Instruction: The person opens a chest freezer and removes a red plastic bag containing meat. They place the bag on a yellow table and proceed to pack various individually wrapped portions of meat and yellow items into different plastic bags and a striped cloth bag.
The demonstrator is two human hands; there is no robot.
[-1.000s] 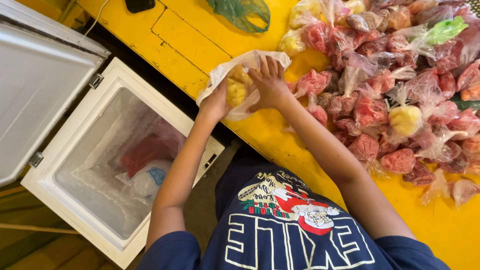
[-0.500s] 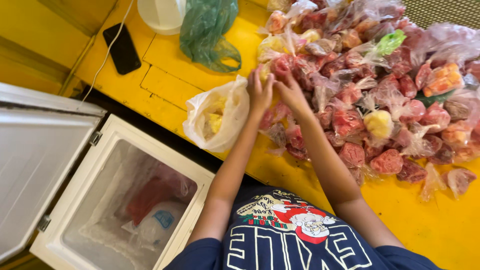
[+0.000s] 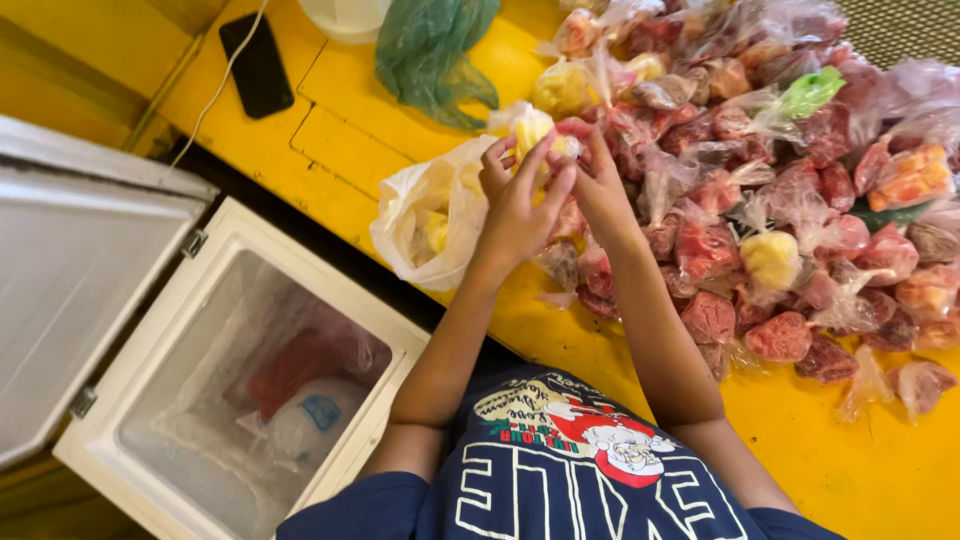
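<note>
My left hand (image 3: 517,205) and my right hand (image 3: 596,175) are raised together over the yellow table (image 3: 350,130), both gripping a small clear bag of yellow food (image 3: 530,128). Just left of them lies a larger white plastic bag (image 3: 425,215) with yellow pieces inside, its mouth open toward my hands. To the right spreads a heap of small clear bags (image 3: 760,200) holding red, pink, yellow and orange food.
An open chest freezer (image 3: 240,370) stands at lower left, frosted inside, with a red packet and a white bag in it; its lid (image 3: 70,290) is up. A black phone (image 3: 256,65), a green plastic bag (image 3: 430,50) and a white container (image 3: 345,15) sit at the table's far side.
My hands left the white bag on the table, reached into the heap, and have now lifted a small yellow-filled bag between them. The view shifted slightly.
</note>
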